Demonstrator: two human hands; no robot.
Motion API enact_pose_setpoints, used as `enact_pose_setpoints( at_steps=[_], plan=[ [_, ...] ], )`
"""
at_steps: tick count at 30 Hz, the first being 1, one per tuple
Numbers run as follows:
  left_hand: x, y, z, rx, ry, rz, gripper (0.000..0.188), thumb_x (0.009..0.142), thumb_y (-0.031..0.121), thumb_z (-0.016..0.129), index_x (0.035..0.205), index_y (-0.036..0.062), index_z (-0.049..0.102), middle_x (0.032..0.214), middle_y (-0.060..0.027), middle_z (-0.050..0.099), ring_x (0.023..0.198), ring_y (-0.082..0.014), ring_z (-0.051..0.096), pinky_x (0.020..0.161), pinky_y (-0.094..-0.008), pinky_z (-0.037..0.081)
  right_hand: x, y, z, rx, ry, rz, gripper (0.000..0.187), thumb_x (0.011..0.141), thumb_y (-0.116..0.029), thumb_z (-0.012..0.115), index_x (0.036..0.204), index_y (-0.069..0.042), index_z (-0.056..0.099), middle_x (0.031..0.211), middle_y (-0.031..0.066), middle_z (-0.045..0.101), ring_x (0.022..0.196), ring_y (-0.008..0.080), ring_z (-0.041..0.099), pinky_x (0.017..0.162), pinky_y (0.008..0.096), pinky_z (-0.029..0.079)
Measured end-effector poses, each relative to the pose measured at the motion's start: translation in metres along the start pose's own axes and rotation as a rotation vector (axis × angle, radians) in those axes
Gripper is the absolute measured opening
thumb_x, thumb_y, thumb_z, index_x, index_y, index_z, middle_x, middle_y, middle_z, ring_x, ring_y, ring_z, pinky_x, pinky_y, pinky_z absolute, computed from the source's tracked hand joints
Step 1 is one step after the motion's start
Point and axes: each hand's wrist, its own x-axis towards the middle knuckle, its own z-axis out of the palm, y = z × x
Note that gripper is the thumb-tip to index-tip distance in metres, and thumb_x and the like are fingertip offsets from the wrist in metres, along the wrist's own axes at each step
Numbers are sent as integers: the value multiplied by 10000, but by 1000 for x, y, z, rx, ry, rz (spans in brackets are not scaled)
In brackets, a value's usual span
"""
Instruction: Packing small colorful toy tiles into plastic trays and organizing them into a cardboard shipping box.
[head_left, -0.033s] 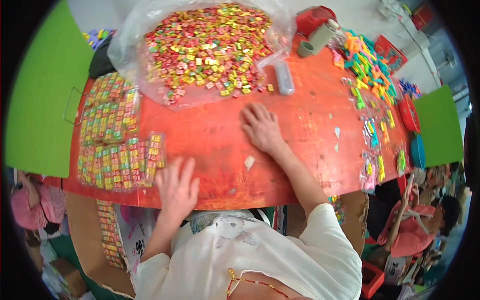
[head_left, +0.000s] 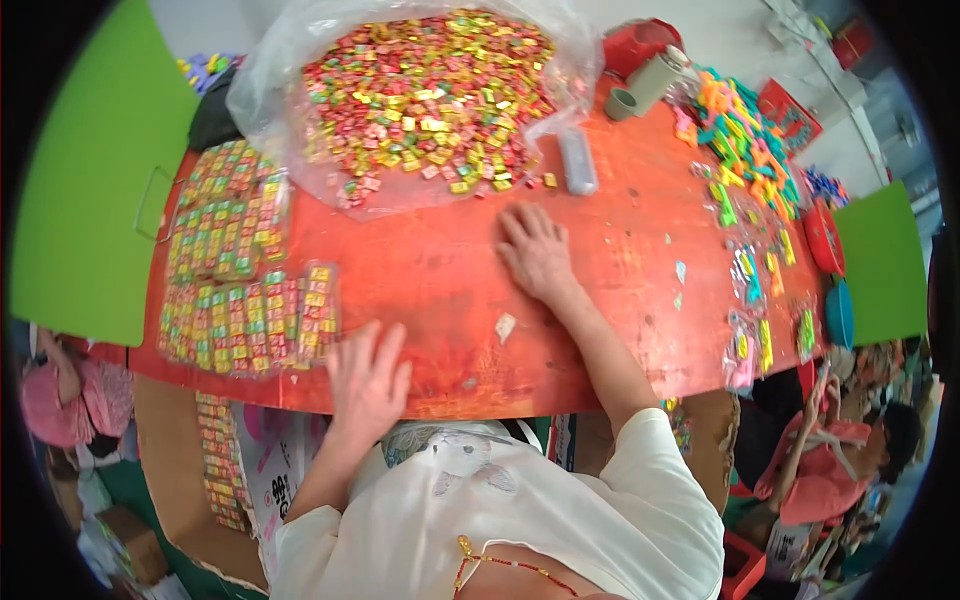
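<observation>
My right hand (head_left: 537,252) rests palm down on the red tabletop (head_left: 440,300), fingers slightly apart, with nothing visible in it. Just beyond its fingertips is a big heap of small wrapped candies (head_left: 420,110) in yellow, red and green, lying on a clear plastic bag (head_left: 250,100). My left hand (head_left: 368,375) is over the near table edge with its fingers spread and holds nothing that I can see. Beside it on the left lie flat clear packs of candies in rows (head_left: 225,325). More such packs (head_left: 225,215) are stacked behind them.
A grey oblong case (head_left: 577,162), a grey-green flask (head_left: 655,80) and a cup (head_left: 620,103) stand at the back right. Colourful plastic toys (head_left: 740,135) pile up farther right, near red (head_left: 822,235) and blue (head_left: 838,312) basins. An open cardboard box (head_left: 170,450) sits below the table edge.
The whole picture has shifted slightly to the right. Both hands keep about the same places relative to the table, and nothing has been picked up or let go.
</observation>
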Motion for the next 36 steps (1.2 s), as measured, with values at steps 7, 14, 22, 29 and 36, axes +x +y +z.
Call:
enact_pose_setpoints(
  at_steps=[7,14,22,29,36],
  plan=[
    [-26,13,9,-167,71,-28,378,856,166,659,1219,68,626,1198,-148,565,1071,-316,556,923,-460,384,28,-25,2,230,55,-106,424,875,-200,652,1274,-72,590,1407,175,494,1261,347,492,1012,501,403],
    [-43,2,0,-396,351,-321,199,868,68,648,1059,20,621,1002,-129,607,891,-311,609,786,-387,476,63,-125,28,993,-269,-216,488,943,-320,595,1322,-13,559,1341,223,536,1257,375,513,1060,412,407],
    [-81,16,11,-1262,714,-1178,317,1020,254,474,1278,72,444,956,-26,548,791,-106,563,657,-238,447,115,-207,61,990,-459,-113,715,892,-463,608,1429,-16,459,1307,234,579,1248,367,514,1059,469,380],
    [-101,15,8,-1512,734,-1343,400,1014,380,494,1294,102,427,1058,-85,547,889,-216,611,739,-360,501,85,-222,46,716,-415,-249,653,900,-387,593,1420,-15,463,1198,180,628,1149,347,535,980,518,371],
    [-124,-20,-13,-1589,337,-1279,541,933,460,592,1279,70,449,1101,-110,604,940,-227,634,785,-355,519,19,-227,20,702,-270,-468,513,936,-261,560,1372,3,498,1051,168,606,999,341,553,885,489,401]
  ],
)
